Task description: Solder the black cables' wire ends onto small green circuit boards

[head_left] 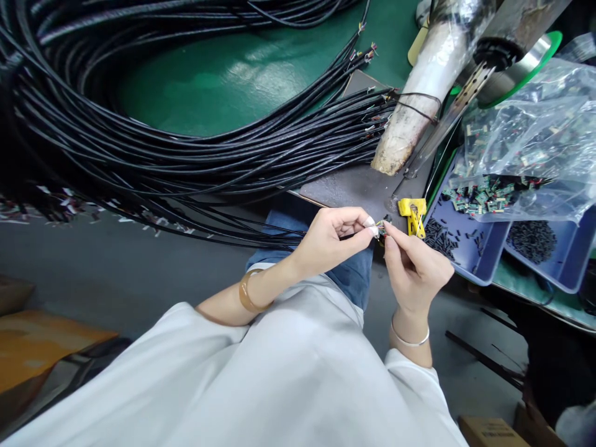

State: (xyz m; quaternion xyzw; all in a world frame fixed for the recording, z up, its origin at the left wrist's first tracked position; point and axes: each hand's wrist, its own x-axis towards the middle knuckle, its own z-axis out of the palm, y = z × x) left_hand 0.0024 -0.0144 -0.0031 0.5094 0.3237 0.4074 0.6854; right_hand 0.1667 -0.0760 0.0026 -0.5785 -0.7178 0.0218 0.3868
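Observation:
Above my lap, my left hand (pixel 333 239) pinches the end of a black cable, its thin coloured wires (pixel 379 225) fanned out at white-wrapped fingertips. My right hand (pixel 416 264) meets it there, thumb and forefinger closed on a small green circuit board (pixel 382 232), mostly covered by the fingers. The board and the wire ends are touching or very close; I cannot tell which. Just beyond my right hand a yellow tool (pixel 412 217) lies at the edge of the brown work board (pixel 344 186). A soldering iron (pixel 465 93) points down over that board.
A thick bundle of black cables (pixel 209 155) sweeps across the green table (pixel 195 81) from the left. A whitish fume pipe (pixel 412 118) hangs over the work board. Purple trays (pixel 488 257) with black tubing pieces (pixel 531 242) and a plastic bag of circuit boards (pixel 535 130) stand right.

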